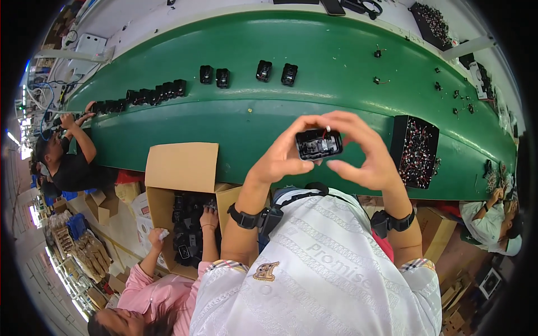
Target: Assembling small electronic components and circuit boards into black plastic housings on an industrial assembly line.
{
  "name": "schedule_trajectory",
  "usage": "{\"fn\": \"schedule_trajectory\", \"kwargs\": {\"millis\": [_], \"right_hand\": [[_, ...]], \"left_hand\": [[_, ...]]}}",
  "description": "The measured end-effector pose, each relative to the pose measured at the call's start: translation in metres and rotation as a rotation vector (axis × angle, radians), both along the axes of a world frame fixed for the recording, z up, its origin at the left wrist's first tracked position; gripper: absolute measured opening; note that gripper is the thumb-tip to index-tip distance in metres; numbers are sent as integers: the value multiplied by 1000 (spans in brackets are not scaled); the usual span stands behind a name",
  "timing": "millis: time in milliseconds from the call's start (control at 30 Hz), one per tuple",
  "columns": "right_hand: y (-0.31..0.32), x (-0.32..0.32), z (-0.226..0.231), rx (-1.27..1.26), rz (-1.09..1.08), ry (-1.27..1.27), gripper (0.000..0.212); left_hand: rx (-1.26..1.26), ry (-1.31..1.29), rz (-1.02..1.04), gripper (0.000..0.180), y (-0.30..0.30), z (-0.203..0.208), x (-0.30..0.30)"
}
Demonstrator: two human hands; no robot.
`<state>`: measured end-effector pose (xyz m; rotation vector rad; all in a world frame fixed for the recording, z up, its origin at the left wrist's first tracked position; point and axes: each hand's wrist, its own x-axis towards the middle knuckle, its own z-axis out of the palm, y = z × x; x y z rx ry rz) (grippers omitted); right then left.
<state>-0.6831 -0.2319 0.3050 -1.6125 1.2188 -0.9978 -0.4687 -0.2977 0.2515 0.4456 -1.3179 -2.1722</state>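
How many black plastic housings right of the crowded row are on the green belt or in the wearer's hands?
5 housings: two near the row, two farther right, one in the left hand.

Ahead of the left hand (277, 154) and the right hand (367, 154), a long, glossy green work surface (330, 42) stretches away to both sides, streaked with reflected light, its edges bent into arcs. Beyond it, farther from the hands, runs a white ledge (140, 25). A white bar (70, 54) juts in far to the hands' left, and a second white bar (471, 47) far to their right. Well left of them glow bright strip lights (12, 137). Behind them to the left, pale floor (120, 246) shows near brown stacked goods (89, 252); behind to the right, the brownish floor (460, 257) lies in dimmer light.
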Motion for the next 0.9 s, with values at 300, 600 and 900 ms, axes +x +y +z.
{"fn": "schedule_trajectory", "kwargs": {"millis": [300,600,900], "right_hand": [[-16,11,-45,-119,-115,178,38],[-38,0,-57,339,61,-199,23],[-40,-1,-87,459,87,-589,20]], "left_hand": [[196,-5,105,44,-14,-30,-1],[316,-170,70,45,-35,-25,2],[315,-224,-162,67,-37,-25,3]]}}
